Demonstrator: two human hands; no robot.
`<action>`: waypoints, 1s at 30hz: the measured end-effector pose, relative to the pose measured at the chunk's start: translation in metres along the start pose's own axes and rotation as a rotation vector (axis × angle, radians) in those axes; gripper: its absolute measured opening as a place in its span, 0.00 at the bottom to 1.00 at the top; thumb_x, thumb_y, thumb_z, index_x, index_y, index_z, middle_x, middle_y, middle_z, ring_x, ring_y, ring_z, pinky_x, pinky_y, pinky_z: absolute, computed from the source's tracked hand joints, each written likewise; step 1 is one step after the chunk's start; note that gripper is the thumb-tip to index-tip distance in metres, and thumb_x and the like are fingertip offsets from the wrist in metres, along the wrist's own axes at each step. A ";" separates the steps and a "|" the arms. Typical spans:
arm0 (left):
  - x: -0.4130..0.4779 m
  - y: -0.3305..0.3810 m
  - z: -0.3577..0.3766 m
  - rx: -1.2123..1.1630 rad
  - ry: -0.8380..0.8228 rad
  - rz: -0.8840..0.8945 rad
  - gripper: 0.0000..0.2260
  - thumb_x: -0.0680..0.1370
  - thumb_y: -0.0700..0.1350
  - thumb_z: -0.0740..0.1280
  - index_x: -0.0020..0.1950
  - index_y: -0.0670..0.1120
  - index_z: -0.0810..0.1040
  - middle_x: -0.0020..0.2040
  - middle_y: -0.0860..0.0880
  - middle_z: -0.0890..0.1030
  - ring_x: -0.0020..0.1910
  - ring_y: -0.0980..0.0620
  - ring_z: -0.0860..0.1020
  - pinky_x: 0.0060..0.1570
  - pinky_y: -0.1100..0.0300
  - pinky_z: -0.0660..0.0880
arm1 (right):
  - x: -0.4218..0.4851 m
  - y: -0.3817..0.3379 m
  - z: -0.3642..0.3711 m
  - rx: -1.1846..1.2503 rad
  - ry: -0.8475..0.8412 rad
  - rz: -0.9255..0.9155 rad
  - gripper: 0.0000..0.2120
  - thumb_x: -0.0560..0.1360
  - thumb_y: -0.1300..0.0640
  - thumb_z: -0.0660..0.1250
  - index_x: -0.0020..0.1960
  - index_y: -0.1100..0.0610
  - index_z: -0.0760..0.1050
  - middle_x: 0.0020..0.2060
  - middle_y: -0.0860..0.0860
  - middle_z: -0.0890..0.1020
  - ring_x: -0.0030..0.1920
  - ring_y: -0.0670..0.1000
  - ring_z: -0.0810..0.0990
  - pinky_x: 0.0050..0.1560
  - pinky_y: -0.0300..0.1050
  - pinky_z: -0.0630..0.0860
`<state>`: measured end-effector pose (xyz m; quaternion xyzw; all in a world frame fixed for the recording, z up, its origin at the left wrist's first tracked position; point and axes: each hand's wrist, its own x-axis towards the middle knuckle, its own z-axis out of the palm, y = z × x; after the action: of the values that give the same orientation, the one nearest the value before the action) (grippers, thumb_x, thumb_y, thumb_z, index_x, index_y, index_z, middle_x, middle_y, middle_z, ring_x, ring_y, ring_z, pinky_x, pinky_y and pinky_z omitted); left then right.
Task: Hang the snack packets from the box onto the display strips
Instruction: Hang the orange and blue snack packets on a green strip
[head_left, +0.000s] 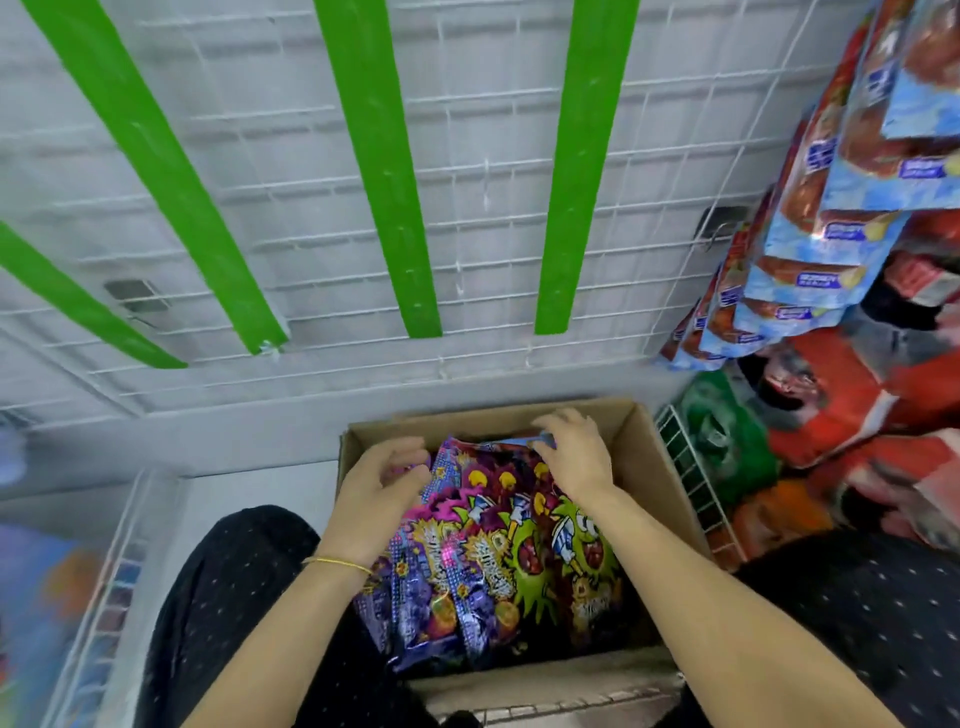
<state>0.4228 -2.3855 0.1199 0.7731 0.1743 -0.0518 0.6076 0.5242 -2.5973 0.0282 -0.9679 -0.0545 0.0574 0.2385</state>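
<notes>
The snack packets (498, 551) are shiny purple things with lime-green splats and cartoon faces, stacked flat in the open cardboard box (649, 467) between my knees. My left hand (374, 499) is curled over the left edge of the top packet, fingers bent on it — my right hand (574, 452) is pinching its far top edge. The green display strips (384, 171) hang bare on the white wire grid (291, 208) above the box.
</notes>
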 end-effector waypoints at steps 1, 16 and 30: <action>0.000 -0.001 -0.002 -0.009 0.009 -0.002 0.12 0.76 0.38 0.65 0.57 0.50 0.74 0.54 0.50 0.79 0.54 0.51 0.78 0.53 0.53 0.78 | 0.006 -0.003 0.006 -0.093 -0.011 -0.019 0.15 0.77 0.52 0.62 0.64 0.51 0.73 0.62 0.51 0.73 0.63 0.55 0.68 0.60 0.49 0.68; 0.017 0.018 0.011 -0.191 0.003 -0.101 0.12 0.77 0.37 0.62 0.60 0.44 0.71 0.59 0.42 0.76 0.53 0.47 0.79 0.47 0.60 0.79 | 0.007 -0.006 -0.056 0.694 0.017 0.041 0.03 0.73 0.66 0.67 0.43 0.61 0.79 0.36 0.51 0.81 0.36 0.41 0.77 0.42 0.40 0.71; 0.020 0.122 0.046 -0.658 -0.178 -0.128 0.15 0.72 0.52 0.68 0.50 0.44 0.72 0.48 0.42 0.77 0.50 0.46 0.79 0.44 0.50 0.81 | -0.057 -0.053 -0.122 0.189 0.544 -0.555 0.07 0.73 0.57 0.66 0.45 0.57 0.82 0.44 0.48 0.84 0.48 0.44 0.78 0.52 0.36 0.70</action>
<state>0.4882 -2.4501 0.2146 0.5156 0.1761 -0.0980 0.8328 0.4807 -2.6136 0.1652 -0.8702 -0.2431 -0.2627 0.3385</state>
